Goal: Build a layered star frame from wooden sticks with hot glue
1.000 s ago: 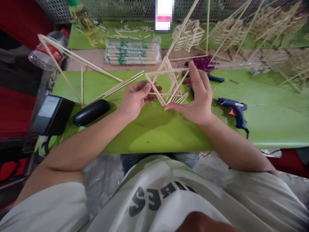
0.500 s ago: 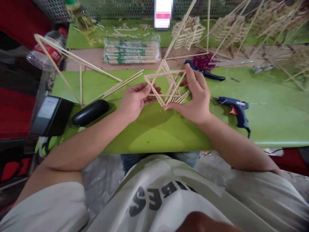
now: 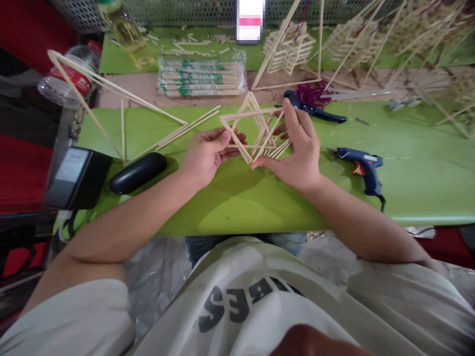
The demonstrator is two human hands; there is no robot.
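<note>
Left hand [image 3: 206,155] and right hand [image 3: 299,151] both hold the stick frame [image 3: 256,123], a small open shape of thin wooden sticks joined in triangles. The frame sits at the middle of the green desk [image 3: 241,207], lower corner down on the surface, top tilted away from the person.

Left grip: thumb and forefinger pinched together on a stick at the frame's left edge. Right grip: closed on the frame's right side, thumb at the lower corner, index finger stretched up along a stick, other fingers behind the sticks.

- Blue glue gun [image 3: 361,165]: lying right of the frame, apart from the right hand.
- Dark blue cutters [image 3: 315,112]: just behind and right of the frame, near the right index fingertip.
- Black oval case [image 3: 138,172]: left of the frame; a black box [image 3: 76,177] further left.
- Big stick triangle [image 3: 122,106]: left of the frame, its loose sticks pointing towards it.
- Wrapped chopstick pack [image 3: 202,79]: behind the frame.
- Plastic bottle [image 3: 67,76]: far left behind it.
</note>
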